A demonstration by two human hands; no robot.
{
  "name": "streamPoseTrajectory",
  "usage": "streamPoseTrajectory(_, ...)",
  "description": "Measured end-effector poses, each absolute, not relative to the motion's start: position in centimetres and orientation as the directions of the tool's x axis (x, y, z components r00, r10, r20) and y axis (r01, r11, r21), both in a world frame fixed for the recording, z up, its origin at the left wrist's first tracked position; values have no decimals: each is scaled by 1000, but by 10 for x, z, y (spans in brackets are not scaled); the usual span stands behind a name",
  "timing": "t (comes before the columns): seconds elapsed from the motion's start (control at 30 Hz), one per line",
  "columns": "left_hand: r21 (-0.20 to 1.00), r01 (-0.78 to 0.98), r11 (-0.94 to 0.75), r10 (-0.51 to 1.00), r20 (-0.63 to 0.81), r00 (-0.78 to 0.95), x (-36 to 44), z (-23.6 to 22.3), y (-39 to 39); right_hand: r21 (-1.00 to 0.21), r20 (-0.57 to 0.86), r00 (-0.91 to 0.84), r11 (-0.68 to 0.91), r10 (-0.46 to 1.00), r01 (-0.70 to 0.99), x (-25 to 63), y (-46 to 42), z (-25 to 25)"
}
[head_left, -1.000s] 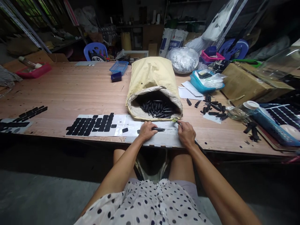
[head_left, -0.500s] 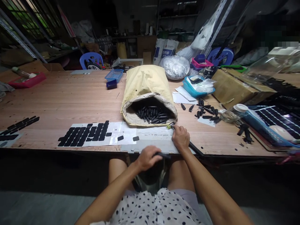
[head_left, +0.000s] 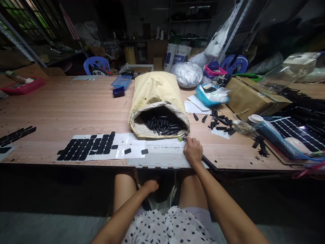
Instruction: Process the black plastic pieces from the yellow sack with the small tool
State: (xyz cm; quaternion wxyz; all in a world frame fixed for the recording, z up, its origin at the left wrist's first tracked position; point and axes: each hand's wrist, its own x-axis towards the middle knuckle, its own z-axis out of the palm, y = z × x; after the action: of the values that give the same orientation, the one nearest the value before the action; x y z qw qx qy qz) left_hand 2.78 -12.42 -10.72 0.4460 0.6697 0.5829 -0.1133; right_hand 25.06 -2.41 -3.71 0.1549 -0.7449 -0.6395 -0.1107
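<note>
My right hand (head_left: 193, 150) rests at the table's front edge, fingers wrapped round a tool with a long black handle (head_left: 209, 163). The tool's small shiny, yellowish end pokes out near the sack mouth. Below the table edge, between my thighs, is my left hand (head_left: 152, 185), its fingers in shadow; whether anything is in them cannot be made out. An open bag (head_left: 162, 204) hangs under it, its inside dark. In front of me lies a cream sack (head_left: 157, 84), mouth towards me, with many glossy black tapered parts (head_left: 162, 124) inside.
Rows of black rounded pads (head_left: 83, 148) lie on white sheets to the left. Loose black parts (head_left: 220, 122), a blue basket (head_left: 212, 96) and a cardboard box (head_left: 254, 96) are at the right. A clear jar (head_left: 250, 123) stands near a tray with a striped black panel (head_left: 299, 132).
My left hand has dropped from the table edge down between my thighs; the black piece it held no longer shows. My right hand keeps its grip. The view has shifted slightly.
</note>
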Motion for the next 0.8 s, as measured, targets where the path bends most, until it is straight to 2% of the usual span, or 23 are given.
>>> streamPoseTrajectory(0.03, 486, 873, 42, 643, -682, 349, 27, -100, -123, -87, 365, 155, -132, 918, 987, 251, -24, -38)
streamPoseTrajectory(0.1, 592, 806, -7, 471, -709, 525, 23, -77, -114, -85, 369, 149, -127, 917, 988, 252, -24, -39)
streamPoseTrajectory(0.17, 750, 659, 53, 248, -649, 719, 15, -45, -95, -84, 375, 145, -122, 916, 989, 252, -24, -40)
streamPoseTrajectory(0.2, 806, 577, 129, 206, -591, 780, 10, -28, -80, -83, 380, 144, -121, 914, 989, 253, -25, -41)
streamPoseTrajectory(0.23, 842, 507, 183, 266, -539, 799, 5, -12, -63, -82, 385, 144, -121, 912, 989, 253, -25, -41)
streamPoseTrajectory(0.27, 869, 447, 211, 394, -494, 775, 0, 3, -44, -80, 389, 143, -121, 910, 989, 253, -25, -41)
streamPoseTrajectory(0.3, 891, 399, 216, 558, -448, 699, -5, 15, -23, -79, 393, 141, -120, 909, 990, 253, -25, -41)
streamPoseTrajectory(0.37, 921, 347, 175, 889, -299, 346, -10, 29, 18, -78, 399, 134, -113, 907, 991, 254, -26, -42)
streamPoseTrajectory(0.43, 898, 400, 184, 983, -172, -65, -11, 34, 54, -79, 404, 126, -103, 906, 992, 254, -27, -42)
streamPoseTrajectory(0.5, 836, 480, 267, 940, -115, -322, -7, 32, 81, -80, 407, 124, -99, 905, 992, 254, -27, -42)
streamPoseTrajectory(0.57, 751, 555, 357, 901, -120, -418, -1, 29, 97, -82, 410, 124, -99, 904, 992, 254, -28, -42)
streamPoseTrajectory(0.67, 642, 633, 433, 881, -153, -447, 6, 27, 109, -85, 405, 123, -97, 906, 992, 252, -28, -40)
streamPoseTrajectory(0.8, 592, 676, 439, 882, -140, -450, 2, 28, 106, -93, 399, 137, -108, 907, 990, 250, -28, -38)
